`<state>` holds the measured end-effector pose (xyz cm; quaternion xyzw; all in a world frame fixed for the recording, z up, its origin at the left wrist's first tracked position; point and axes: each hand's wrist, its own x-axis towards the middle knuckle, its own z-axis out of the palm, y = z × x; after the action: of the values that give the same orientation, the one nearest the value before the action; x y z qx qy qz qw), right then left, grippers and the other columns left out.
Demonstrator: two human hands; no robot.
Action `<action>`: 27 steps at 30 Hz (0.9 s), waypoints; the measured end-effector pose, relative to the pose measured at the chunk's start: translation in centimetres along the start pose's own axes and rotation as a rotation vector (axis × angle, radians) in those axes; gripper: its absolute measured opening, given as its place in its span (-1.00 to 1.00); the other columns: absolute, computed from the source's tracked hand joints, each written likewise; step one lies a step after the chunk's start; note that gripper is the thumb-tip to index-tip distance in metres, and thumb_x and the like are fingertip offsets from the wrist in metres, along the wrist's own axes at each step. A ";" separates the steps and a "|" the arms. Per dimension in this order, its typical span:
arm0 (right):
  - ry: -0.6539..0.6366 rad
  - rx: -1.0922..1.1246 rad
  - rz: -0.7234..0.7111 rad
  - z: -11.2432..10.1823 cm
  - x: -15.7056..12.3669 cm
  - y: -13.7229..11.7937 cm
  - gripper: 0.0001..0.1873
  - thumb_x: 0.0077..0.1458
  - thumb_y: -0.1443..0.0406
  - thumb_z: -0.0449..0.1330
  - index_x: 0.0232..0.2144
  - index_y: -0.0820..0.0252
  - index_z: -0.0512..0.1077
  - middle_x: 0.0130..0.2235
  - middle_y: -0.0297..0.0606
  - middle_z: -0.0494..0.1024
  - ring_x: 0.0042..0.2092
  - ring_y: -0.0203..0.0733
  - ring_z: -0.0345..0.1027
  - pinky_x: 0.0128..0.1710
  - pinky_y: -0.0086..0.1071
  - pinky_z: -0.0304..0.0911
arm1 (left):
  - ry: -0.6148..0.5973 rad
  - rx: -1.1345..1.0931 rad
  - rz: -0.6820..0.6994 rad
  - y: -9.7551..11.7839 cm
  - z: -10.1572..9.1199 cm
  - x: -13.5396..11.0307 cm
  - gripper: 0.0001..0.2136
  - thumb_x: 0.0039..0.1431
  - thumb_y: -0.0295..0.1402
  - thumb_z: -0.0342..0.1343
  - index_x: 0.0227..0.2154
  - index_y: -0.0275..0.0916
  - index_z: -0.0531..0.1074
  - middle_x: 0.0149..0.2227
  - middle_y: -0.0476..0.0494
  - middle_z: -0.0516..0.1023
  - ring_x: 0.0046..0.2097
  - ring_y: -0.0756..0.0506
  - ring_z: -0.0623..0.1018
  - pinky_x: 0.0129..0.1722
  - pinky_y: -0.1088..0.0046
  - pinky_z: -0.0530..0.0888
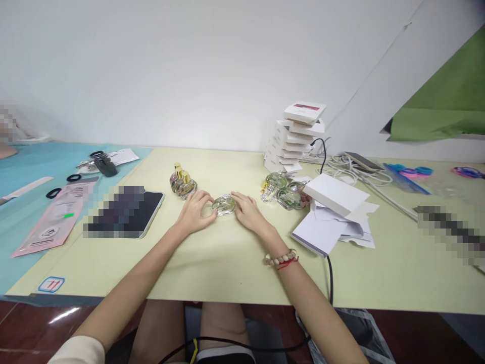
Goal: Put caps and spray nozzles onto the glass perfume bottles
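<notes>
A small round clear glass bottle [224, 205] with greenish contents stands on the table between my two hands. My left hand [194, 212] curves in from the left, its thumb and fingertips at the bottle's side. Against the opposite side rest the fingers of my right hand [247, 210], so the bottle is gripped from both sides. Just beyond my left hand is a group of several glass bottles with gold caps [184, 183]. To the right of my right hand lie more clear, greenish glass bottles [286, 191] in a cluster, partly overlapping.
White boxes [291, 139] are stacked by the wall, with flattened white cartons [333, 207] nearer and cables [341, 169] behind. On the left lie a tablet [151, 207], a pink packet [62, 217] and a dark jar [104, 164]. A black cable hangs over the front edge.
</notes>
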<state>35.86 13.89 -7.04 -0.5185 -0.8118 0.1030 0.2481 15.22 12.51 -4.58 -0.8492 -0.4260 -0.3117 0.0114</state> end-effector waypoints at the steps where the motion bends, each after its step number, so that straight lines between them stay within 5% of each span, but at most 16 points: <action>1: -0.014 -0.020 0.010 0.0 0.0 0.0 -0.47 0.00 0.46 -0.10 0.06 0.20 0.22 0.14 -0.18 0.19 0.17 -0.17 -0.02 0.15 -0.12 -0.21 | 0.009 0.021 -0.008 -0.1 0.0 0.0 -0.81 0.06 -0.26 0.01 -0.28 -0.23 0.32 -0.20 -0.09 0.37 -0.12 -0.05 0.35 -0.10 0.35 0.21; 11: 0.101 -0.295 0.256 -1.6 -0.3 0.8 -0.78 0.04 0.38 -0.03 -0.36 0.25 0.42 -0.10 -0.10 0.37 -0.04 -0.07 0.18 -0.02 -0.17 -0.05 | 0.012 -0.036 -0.053 -0.3 0.4 -0.1 -0.74 0.12 -0.30 -0.06 -0.12 -0.21 0.27 -0.15 -0.11 0.36 -0.09 -0.06 0.34 -0.10 0.38 0.21; 17: 0.166 -0.326 0.331 -1.8 -0.3 1.1 -0.71 0.01 0.34 0.00 -0.21 0.28 0.39 0.04 0.00 0.23 0.07 0.02 0.05 -0.01 -0.11 -0.03 | 0.003 -0.057 -0.059 -0.4 0.5 -0.1 -0.73 0.14 -0.30 -0.07 -0.10 -0.21 0.27 -0.15 -0.13 0.36 -0.09 -0.07 0.35 -0.10 0.37 0.22; 27: 0.227 -0.339 0.431 -1.1 -0.6 1.1 -0.54 0.02 0.17 0.03 -0.05 0.30 0.32 -0.02 0.03 0.28 0.00 0.11 0.05 -0.04 -0.08 -0.03 | 0.000 -0.076 -0.052 -0.4 0.5 -0.1 -0.72 0.14 -0.30 -0.07 -0.09 -0.23 0.26 -0.16 -0.14 0.35 -0.10 -0.07 0.34 -0.10 0.37 0.22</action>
<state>37.49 13.70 -6.70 -0.7212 -0.6556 -0.0424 0.2196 15.15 12.88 -5.14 -0.8377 -0.4358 -0.3279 -0.0290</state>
